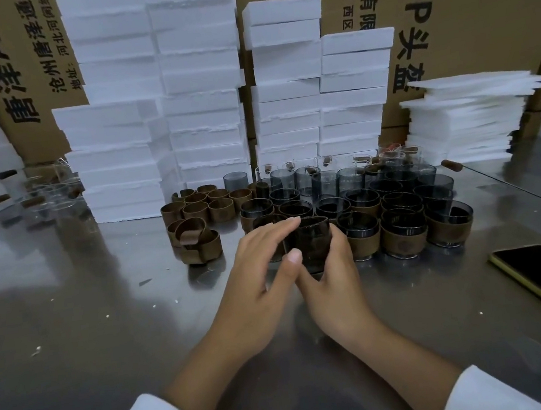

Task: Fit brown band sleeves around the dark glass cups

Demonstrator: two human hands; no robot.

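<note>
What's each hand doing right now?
Left hand: open, straight fingers against the dark round glass cup.
Right hand: holding that cup, fingers curled round it.

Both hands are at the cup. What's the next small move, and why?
Probably reach the left hand to the loose sleeves: the cup that the right hand grips shows no clear band, unlike the sleeved cups beside it, though shadow darkens it.

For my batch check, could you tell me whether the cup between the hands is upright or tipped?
Upright: the cup has its open rim on top and straight vertical sides.
</note>
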